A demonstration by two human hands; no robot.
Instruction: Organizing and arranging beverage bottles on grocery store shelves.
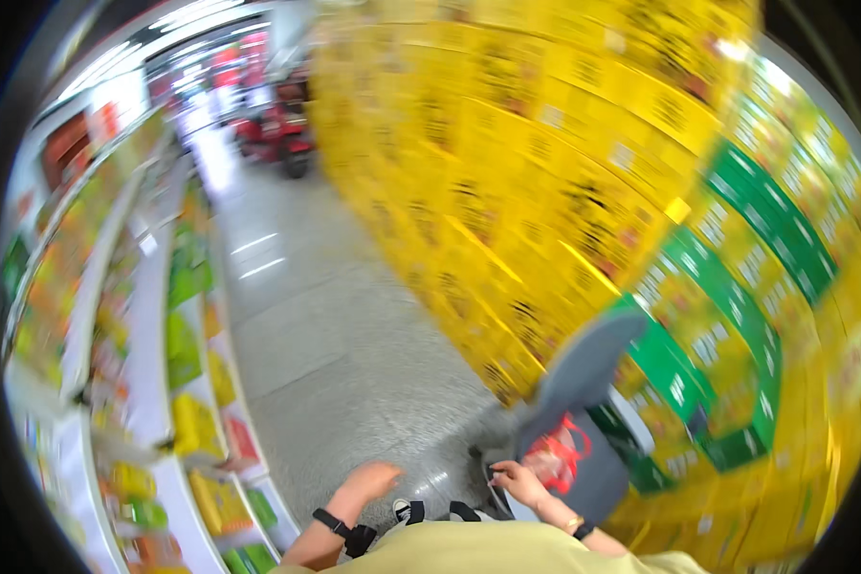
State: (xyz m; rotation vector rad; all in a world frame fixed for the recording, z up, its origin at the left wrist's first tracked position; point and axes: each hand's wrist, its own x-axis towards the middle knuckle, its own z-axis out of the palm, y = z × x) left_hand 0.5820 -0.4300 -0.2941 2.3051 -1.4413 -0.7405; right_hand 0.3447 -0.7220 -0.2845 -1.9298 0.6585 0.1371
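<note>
My left hand, with a black band at the wrist, hangs over the floor with its fingers curled; whether anything is in it cannot be made out. Beside the grey chair is my right hand, its thumb and forefinger close together at the edge of a dark-rimmed thing. Blur hides whether it grips that edge. A red and clear plastic bag lies on the chair seat, just right of this hand.
Stacked yellow cartons form a wall ahead and to the right, with green-and-yellow cartons behind the chair. Shelves of packaged goods line the left. A grey floor aisle leads to a parked red motor scooter.
</note>
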